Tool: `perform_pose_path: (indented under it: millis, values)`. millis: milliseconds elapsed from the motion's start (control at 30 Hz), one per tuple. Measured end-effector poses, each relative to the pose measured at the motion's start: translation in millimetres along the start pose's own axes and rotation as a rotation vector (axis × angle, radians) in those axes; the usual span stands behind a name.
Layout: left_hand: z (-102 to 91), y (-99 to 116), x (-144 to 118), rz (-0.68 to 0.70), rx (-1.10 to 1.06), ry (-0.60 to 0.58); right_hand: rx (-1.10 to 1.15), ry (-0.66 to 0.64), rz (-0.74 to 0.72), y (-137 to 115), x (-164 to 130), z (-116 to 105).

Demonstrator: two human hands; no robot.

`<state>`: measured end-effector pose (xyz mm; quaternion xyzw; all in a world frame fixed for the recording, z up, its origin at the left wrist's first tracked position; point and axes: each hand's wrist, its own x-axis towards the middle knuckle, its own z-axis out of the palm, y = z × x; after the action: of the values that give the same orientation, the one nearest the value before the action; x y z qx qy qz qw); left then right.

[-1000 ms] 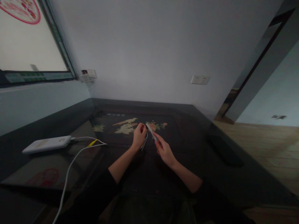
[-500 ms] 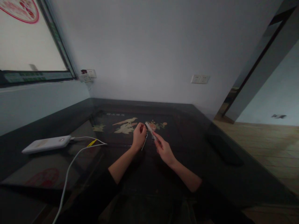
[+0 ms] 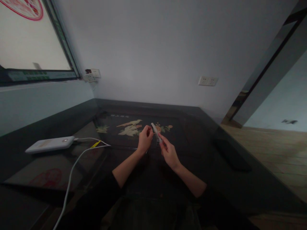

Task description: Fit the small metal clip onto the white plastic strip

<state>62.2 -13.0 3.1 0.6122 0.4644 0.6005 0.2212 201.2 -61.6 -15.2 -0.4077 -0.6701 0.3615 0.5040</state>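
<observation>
- the black sleeves [image 3: 96, 201] are nearest, forearms reaching out over the dark bench [image 3: 216, 153].
- the right hand [image 3: 169, 152] pinches the lower end of a slim pale strip [image 3: 155, 131], perhaps a nail file, which tilts up and away to the left, held above the bench.
- the left hand [image 3: 144, 140] is curled narrow just beside the strip, fingertips at or near its upper part; whether it holds anything of its own i cannot tell in the dim light.
- risk, as i judge it: the strip is gripped at one end only, so a push from the left fingers could lever it out of the pinch and drop it on the bench.
- to the left, well apart, a white power bank [image 3: 50, 144] lies flat with a white cable [image 3: 72, 172] trailing toward the bench edge; a sweeping left elbow could snag it and drag the bank.
- beyond the hands, a bird-and-flower inlay [image 3: 130, 127] shows in the benchtop.
- farthest, a wall socket [image 3: 208, 81] and a window [image 3: 28, 48].
</observation>
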Motion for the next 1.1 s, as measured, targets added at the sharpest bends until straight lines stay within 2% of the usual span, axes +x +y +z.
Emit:
perform_pose_path:
  millis: [400,633,833,1100]
  values:
    - [-7.0,-12.8,15.7,-0.052,-0.12,0.094,-0.075,-0.044,-0.122,4.7,-3.9,1.3]
    - [-2.3,-14.5,9.4,-0.015,-0.051,0.034,-0.107,0.0,-0.123,1.9,-1.6,-1.8]
    - [1.1,-7.8,1.4,-0.009,0.002,-0.02,-0.091,0.027,-0.134,3.8,3.0,-3.6]
    - [-3.0,-16.1,12.2,-0.07,-0.139,0.033,-0.067,-0.01,-0.114,3.3,-2.6,-2.0]
